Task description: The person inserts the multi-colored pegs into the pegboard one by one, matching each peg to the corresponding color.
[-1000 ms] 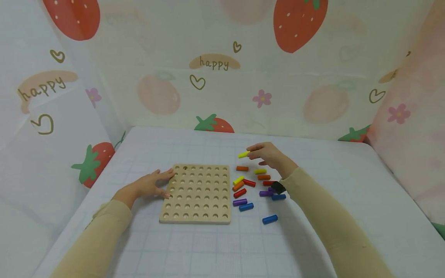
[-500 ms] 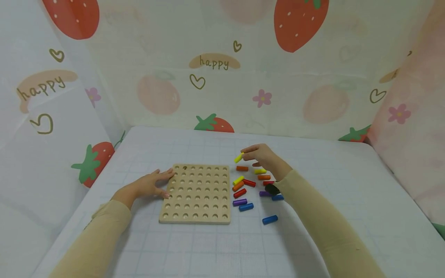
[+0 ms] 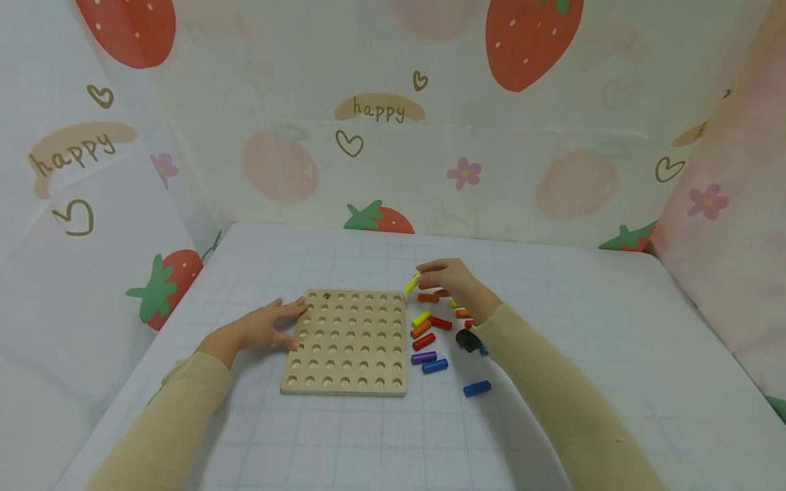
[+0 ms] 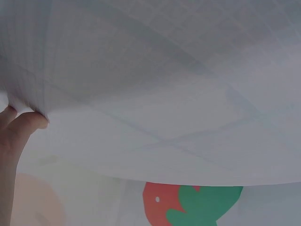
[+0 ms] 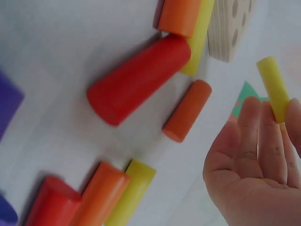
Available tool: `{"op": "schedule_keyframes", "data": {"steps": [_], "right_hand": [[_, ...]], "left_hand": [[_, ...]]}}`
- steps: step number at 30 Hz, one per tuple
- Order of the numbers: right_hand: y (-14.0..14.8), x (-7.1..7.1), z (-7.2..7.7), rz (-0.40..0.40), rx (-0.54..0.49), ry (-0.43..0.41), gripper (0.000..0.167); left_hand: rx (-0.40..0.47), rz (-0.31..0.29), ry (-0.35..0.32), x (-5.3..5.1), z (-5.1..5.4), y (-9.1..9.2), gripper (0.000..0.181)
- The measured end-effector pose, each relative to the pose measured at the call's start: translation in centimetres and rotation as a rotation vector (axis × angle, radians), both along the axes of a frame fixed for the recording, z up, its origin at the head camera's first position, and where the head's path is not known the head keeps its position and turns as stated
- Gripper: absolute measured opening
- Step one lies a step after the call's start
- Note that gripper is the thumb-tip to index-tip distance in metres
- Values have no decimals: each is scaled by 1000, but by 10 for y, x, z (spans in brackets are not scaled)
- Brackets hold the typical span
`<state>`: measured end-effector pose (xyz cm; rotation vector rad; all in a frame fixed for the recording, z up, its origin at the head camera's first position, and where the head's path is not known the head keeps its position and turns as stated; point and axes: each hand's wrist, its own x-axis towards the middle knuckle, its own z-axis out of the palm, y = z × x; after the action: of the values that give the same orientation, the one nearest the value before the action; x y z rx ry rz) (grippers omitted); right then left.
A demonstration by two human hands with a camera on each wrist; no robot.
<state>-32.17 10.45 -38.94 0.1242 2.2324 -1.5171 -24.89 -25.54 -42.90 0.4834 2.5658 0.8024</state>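
Pinching a yellow peg [image 3: 412,284] by one end in the right hand [image 3: 451,281], grip closed between thumb and fingers, holding it tilted up just beside the far right corner of the holed wooden board [image 3: 342,343]! Resting the left hand [image 3: 265,327] against the board's left edge, fingers apart and relaxed, with hold of nothing as far as can be seen. Early going, by the look of it: showing no peg seated in those rows, just one dark far hole, too small to make out. Counting one peg lifted, with plenty left lying loose on the surface [image 3: 344,443] to the right, among them a purple peg [image 3: 424,357], a blue peg [image 3: 434,366] and a second blue peg [image 3: 477,389] off on the near side. Over to the right wrist, and catching a line-up partly hidden from the head by the right sleeve [image 3: 546,399]: red, orange and yellow pegs [image 5: 99,195] side by side. Getting the pinch far more plainly there, too, plus the board's thick side. From the left wrist, offering only fingertips, pale surface and strawberry print [image 4: 193,202], with no pegs in sight.
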Motion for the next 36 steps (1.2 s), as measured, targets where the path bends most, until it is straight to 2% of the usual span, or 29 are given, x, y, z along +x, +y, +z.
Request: {"op": "schedule_keyframes", "data": {"steps": [7, 20, 36], "right_hand": [[-8, -1, -6, -10, 11, -15, 39], [-20, -5, -14, -76, 5, -16, 33], [-26, -5, -17, -48, 45, 27, 27]], "left_hand": [[8, -1, 7, -1, 1, -1, 94], [6, 4, 5, -4, -2, -2, 94], [7, 18, -17, -2, -3, -1, 94]]}}
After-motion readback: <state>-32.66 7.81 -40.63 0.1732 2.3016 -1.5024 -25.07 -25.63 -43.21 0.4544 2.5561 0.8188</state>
